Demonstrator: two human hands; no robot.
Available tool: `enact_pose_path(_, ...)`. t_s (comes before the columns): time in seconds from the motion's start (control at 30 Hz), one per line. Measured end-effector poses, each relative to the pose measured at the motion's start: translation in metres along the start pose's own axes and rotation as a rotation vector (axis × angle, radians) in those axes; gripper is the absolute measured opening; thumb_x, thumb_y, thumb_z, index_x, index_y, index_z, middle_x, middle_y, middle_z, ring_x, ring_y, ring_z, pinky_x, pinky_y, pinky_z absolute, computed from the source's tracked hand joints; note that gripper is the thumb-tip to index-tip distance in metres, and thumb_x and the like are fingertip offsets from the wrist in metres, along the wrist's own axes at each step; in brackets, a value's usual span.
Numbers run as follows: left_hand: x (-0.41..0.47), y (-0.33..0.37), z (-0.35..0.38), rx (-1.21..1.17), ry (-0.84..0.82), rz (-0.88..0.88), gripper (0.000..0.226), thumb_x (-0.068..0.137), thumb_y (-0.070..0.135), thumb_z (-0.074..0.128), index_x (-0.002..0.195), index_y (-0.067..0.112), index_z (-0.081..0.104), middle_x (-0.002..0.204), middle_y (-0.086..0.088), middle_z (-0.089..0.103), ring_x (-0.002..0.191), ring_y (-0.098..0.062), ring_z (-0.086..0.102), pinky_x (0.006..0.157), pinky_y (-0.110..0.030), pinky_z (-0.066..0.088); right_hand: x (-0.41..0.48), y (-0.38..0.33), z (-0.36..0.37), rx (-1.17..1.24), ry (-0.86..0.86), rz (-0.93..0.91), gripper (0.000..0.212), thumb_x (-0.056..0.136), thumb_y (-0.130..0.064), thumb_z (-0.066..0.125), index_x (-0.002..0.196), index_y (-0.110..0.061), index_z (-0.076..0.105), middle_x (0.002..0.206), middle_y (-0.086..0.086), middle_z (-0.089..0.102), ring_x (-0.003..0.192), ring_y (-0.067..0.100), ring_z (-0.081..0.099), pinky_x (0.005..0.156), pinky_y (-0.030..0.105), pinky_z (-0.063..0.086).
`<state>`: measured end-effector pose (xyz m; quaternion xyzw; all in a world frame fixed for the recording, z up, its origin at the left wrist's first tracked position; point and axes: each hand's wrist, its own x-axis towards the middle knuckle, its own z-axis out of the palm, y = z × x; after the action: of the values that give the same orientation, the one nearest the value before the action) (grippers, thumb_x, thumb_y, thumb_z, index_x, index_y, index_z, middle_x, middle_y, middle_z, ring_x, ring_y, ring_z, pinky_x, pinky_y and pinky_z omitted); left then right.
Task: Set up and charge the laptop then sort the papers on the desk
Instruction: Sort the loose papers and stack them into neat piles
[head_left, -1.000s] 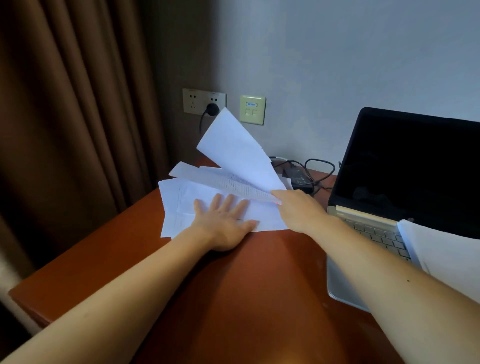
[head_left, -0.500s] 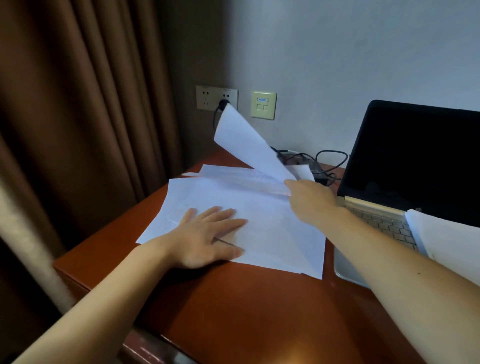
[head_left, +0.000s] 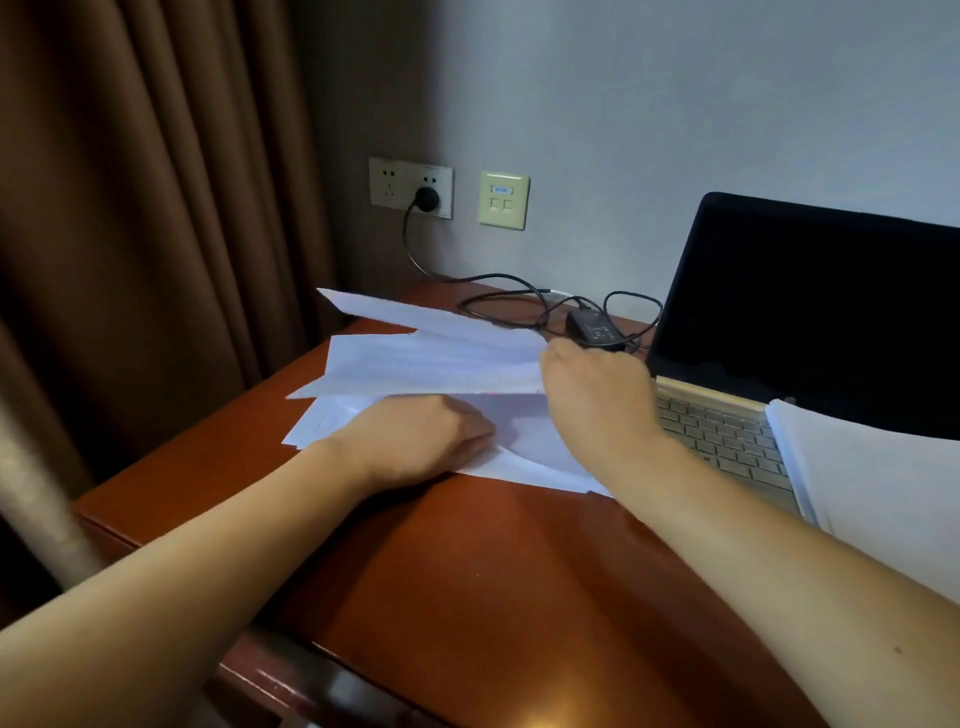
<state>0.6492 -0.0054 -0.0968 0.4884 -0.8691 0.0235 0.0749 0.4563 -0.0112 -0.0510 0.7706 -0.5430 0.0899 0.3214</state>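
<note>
Papers (head_left: 467, 374) are lying fanned on the left part of the desk (head_left: 467, 582), just beside the open laptop (head_left: 810, 312), in the one head view. The right hand (head_left: 597, 400) is gripping the upper sheets (head_left: 431, 358) at their right edge, its back turned to the camera and its fingers hidden behind the paper. From that grip the sheets are spreading apart toward the left, which looks like a way of separating them for sorting.

The left hand (head_left: 415, 441) is resting on the bottom sheets (head_left: 524, 457), probably pinning them so the pile is not sliding on the polished wood while the others are being lifted. Its fingers are looking bent, but blur is making it impossible to tell whether they are pinching a sheet or only pressing down.

A second stack (head_left: 872, 483) is sitting on the right side of the keyboard (head_left: 722, 441), likely serving as the place for sorted sheets.

The charging half is looking finished. The plug (head_left: 427, 197) is sitting in the wall socket (head_left: 389, 182), and the cable (head_left: 407, 241) is running down to the power brick (head_left: 597, 328) just behind the right hand. The cable's joint at the laptop is hidden, and the screen is showing dark.
</note>
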Motion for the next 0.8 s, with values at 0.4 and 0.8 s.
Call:
enact_pose_path(0.4, 0.003, -0.001, 0.004, 0.074, 0.118, 0.061, 0.016, 0.098, 0.032, 0.054, 0.104, 0.031, 0.069, 0.096, 0.005, 0.071, 0.086, -0.02, 0.065, 0.076, -0.038, 0.051, 0.03, 0.029, -0.02, -0.201, 0.203, -0.146, 0.038, 0.071, 0.001, 0.031, 0.078, -0.017, 0.064, 0.089, 0.0, 0.062, 0.081, 0.028, 0.057, 0.066, 0.036, 0.023)
enact_pose_path(0.8, 0.021, 0.004, -0.005, -0.068, 0.254, -0.095, 0.021, 0.099, 0.035, 0.058, 0.113, 0.037, 0.074, 0.111, 0.004, 0.075, 0.096, -0.023, 0.069, 0.084, -0.037, 0.056, -0.035, 0.02, 0.052, 0.684, -0.134, -0.038, 0.048, 0.102, -0.046, 0.04, 0.061, -0.02, 0.038, 0.061, -0.003, 0.04, 0.062, 0.019, 0.044, 0.057, 0.036, 0.034)
